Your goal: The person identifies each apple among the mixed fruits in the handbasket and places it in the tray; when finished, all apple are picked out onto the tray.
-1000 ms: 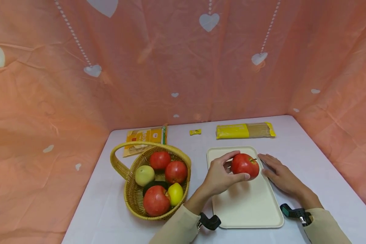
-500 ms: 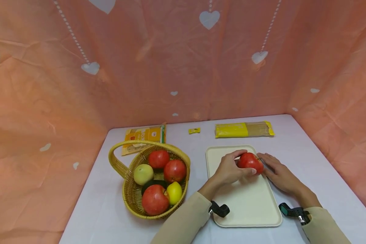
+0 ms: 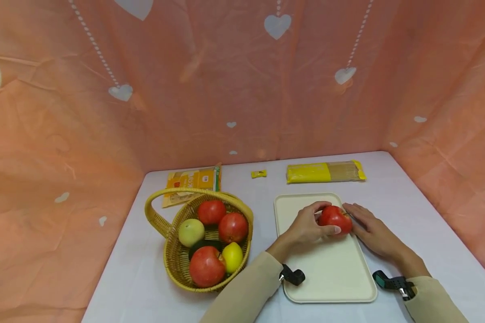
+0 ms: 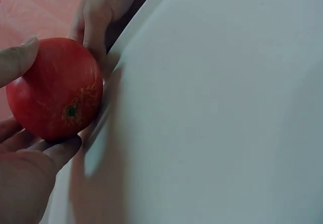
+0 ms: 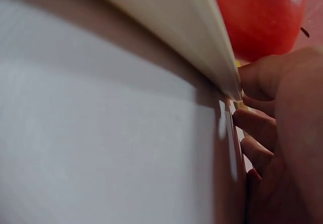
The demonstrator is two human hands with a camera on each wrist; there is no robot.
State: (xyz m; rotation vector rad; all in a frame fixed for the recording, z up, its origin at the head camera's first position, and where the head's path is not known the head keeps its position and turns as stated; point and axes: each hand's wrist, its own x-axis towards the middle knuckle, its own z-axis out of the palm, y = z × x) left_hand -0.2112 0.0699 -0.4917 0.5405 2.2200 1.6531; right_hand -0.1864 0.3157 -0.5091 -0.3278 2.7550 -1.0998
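A red apple [image 3: 335,220] is held in my left hand [image 3: 307,226] over the upper right part of a cream tray [image 3: 327,280]. In the left wrist view, thumb and fingers grip the apple [image 4: 58,82] from opposite sides, its blossom end toward the camera. My right hand [image 3: 377,233] lies along the tray's right edge, fingers fairly straight. The right wrist view has its thumb at the rim of the tray [image 5: 202,37], the other fingers below, partly in shadow. Whether the apple touches the tray or the right hand is unclear.
Left of the tray stands a wicker basket [image 3: 169,264] with a tall handle, holding red fruit, a pale green fruit [image 3: 191,232], a lemon [image 3: 232,257] and something dark. Behind lie an orange packet [image 3: 202,178], a small yellow packet [image 3: 259,174] and a noodle pack [image 3: 325,172].
My left hand has carried the apple rightward, toward the tray's right edge and my right hand. The right hand stays at the tray's edge.
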